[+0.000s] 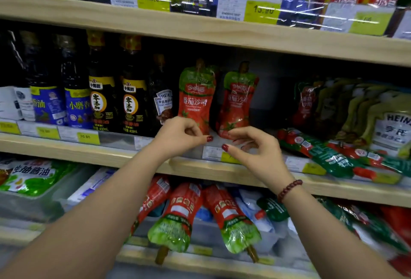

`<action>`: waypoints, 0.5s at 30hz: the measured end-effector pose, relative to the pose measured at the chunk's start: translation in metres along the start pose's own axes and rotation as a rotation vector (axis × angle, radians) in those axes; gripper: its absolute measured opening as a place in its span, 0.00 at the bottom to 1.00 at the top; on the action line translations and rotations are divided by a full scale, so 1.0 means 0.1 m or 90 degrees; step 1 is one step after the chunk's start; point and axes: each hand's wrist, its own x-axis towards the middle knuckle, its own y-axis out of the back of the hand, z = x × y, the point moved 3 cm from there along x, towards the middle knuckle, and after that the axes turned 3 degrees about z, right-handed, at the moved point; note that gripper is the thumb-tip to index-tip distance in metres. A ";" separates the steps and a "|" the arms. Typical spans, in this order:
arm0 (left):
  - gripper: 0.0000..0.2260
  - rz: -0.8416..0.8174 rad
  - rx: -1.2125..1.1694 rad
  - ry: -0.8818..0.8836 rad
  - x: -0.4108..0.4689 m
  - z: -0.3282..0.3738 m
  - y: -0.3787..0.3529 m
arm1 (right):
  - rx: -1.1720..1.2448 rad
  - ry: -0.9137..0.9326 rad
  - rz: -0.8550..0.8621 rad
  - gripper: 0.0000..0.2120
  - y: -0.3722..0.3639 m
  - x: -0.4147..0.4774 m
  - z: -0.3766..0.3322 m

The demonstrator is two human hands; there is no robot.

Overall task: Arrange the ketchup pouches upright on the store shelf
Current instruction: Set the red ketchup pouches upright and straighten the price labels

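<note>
Ketchup pouches [196, 98] stand upright near shelf edge [89, 152], room rightward.

Shelf: I see a wooden shelf [106, 153], price tags [88, 138] along its near edge.
Left: dark sauce bottles [101, 103], standing.
Middle: two ketchup pouches [195, 98], upright.
Right: flat pouches [329, 156], lying down.

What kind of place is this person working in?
Most likely a grocery store's sauce aisle. Wooden shelves carry yellow price tags along their front edges, and rows of soy sauce bottles and ketchup pouches stand facing out.
</note>
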 end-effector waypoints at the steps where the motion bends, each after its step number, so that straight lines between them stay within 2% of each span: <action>1: 0.06 0.000 0.000 -0.010 -0.02 0.06 -0.07 | 0.023 0.005 0.004 0.11 0.00 -0.10 -0.02; 4: 0.06 0.050 0.005 -0.050 -0.13 0.14 -0.26 | 0.059 -0.010 -0.034 0.11 -0.02 -0.42 0.05; 9: 0.08 0.184 0.021 -0.108 -0.32 0.09 -0.42 | -0.052 -0.043 -0.156 0.14 -0.09 -0.86 0.48; 12: 0.08 0.211 0.018 -0.091 -0.30 0.09 -0.44 | -0.111 -0.066 -0.240 0.23 -0.14 -0.99 0.70; 15: 0.07 0.228 0.010 -0.071 -0.30 0.11 -0.45 | -0.197 -0.064 -0.332 0.37 -0.23 -1.11 0.87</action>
